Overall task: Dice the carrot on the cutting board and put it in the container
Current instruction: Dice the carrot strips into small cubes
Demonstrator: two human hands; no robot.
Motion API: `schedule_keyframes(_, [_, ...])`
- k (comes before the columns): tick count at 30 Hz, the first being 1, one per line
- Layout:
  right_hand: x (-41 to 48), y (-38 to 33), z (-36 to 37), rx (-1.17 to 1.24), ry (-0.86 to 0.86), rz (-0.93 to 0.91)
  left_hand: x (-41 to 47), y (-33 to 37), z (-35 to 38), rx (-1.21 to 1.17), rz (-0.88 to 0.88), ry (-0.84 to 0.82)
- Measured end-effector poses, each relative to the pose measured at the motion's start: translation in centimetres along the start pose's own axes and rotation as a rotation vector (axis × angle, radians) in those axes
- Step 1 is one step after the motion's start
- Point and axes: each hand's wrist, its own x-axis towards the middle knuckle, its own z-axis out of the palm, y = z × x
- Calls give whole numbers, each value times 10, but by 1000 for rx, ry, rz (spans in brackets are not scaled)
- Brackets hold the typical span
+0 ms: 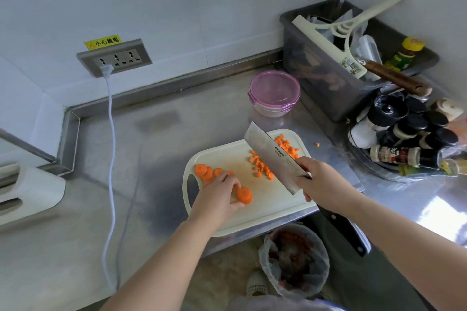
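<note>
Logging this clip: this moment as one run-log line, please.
stage: dicing underway | left hand: holds stacked orange carrot slices | right hand: grips steel cleaver | round pink-lidded plastic container: lid on

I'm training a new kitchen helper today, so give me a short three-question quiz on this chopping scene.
1. True or false: the container behind the cutting board stands open.
2. What does the left hand hold on the board? A) a stack of carrot slices B) the container C) nothing
3. Fill in: the right hand grips the ____, its blade by the diced pieces.
Key: 1 false, its purple lid is on. 2 A. 3 cleaver.
</note>
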Motion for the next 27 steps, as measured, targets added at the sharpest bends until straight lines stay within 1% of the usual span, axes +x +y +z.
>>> schedule_keyframes(2, [0, 1, -1, -3, -6, 4, 1, 5, 0, 4, -10, -7])
schedule_keyframes(6, [2, 2, -6, -25, -10, -10, 10, 19, 4, 118, -37, -99])
schedule_keyframes(13, [10, 4, -15, -38, -24, -9, 12, 28, 13, 113, -40, -48])
schedule_keyframes(15, [12, 4, -16, -42, -34, -18, 11, 27, 14, 68, -47, -30])
schedule_keyframes(17, [12, 4, -18, -55, -35, -25, 9, 22, 9, -34, -118, 55])
schedule_keyframes(18, [12, 4, -19, -62, -30, -28, 7, 15, 4, -68, -171, 131])
schedule_keyframes(19, [13, 4, -20, -66, -26, -28, 5, 8, -1, -75, -226, 199])
schedule_keyframes(20, [14, 4, -21, -69, -25, -28, 4, 0, -4, -62, -270, 232])
schedule_keyframes(21, [15, 4, -21, -68, -27, -25, 2, -7, -6, -31, -294, 221])
schedule_keyframes(24, [16, 2, -22, -69, -34, -25, 3, -11, -6, 122, -284, 93])
schedule_keyframes(27, [15, 3, -23, -61, -26, -38, 7, -5, -3, 217, -290, 66])
